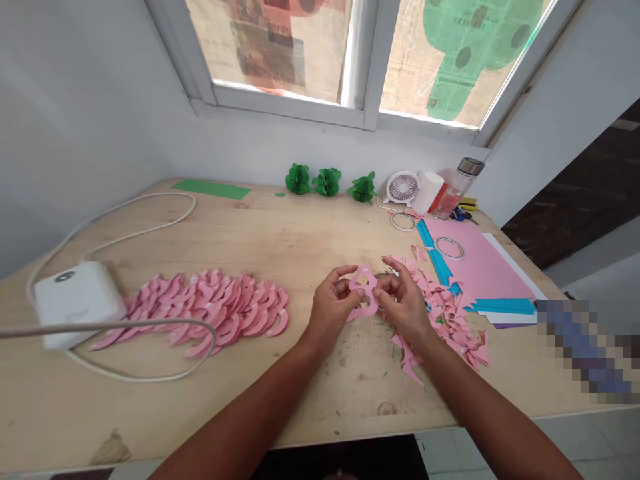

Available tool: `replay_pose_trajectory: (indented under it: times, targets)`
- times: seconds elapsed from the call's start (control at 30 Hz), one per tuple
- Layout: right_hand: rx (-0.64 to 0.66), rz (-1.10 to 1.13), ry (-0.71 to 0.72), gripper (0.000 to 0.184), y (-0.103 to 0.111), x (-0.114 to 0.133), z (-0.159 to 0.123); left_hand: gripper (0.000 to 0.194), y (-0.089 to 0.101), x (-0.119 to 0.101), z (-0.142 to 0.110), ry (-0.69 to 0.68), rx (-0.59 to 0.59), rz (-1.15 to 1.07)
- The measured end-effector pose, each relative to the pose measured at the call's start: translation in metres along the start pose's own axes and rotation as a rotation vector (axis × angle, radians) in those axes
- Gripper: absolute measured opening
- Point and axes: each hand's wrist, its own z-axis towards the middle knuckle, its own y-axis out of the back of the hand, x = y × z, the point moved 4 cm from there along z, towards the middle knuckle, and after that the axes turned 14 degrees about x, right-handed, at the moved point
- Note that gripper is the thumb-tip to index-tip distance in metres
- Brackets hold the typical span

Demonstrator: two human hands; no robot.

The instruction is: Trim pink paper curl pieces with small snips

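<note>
A pink paper cutout with holes through it is held up between both hands over the table. My left hand pinches its left side between thumb and fingers. On the opposite edge, my right hand grips it the same way. Something greyish shows behind the right fingers, too hidden to name. Left of my hands lies a large overlapping heap of curved pink paper pieces. Pink paper scraps are strewn beside and under my right hand.
At left, a white box-shaped device trails a looping cable. Three green paper shapes, a small fan and a bottle stand at the back. Pink sheets and tape rings lie right; a green strip lies back left.
</note>
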Motion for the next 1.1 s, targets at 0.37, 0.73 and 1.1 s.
replay_pose_trajectory:
  times: [0.37, 0.73, 1.1]
  targets:
    - [0.018, -0.007, -0.04, 0.017, 0.001, 0.01, 0.0, 0.042, 0.01, -0.006, 0.002, -0.054, -0.136, 0.072]
    - [0.099, -0.117, 0.006, 0.014, -0.003, 0.005, 0.001, 0.042, 0.007, -0.003, 0.001, -0.097, -0.068, 0.139]
    - [0.096, -0.124, -0.023, 0.016, -0.003, 0.008, 0.0, 0.044, 0.006, -0.002, 0.001, -0.085, -0.052, 0.132]
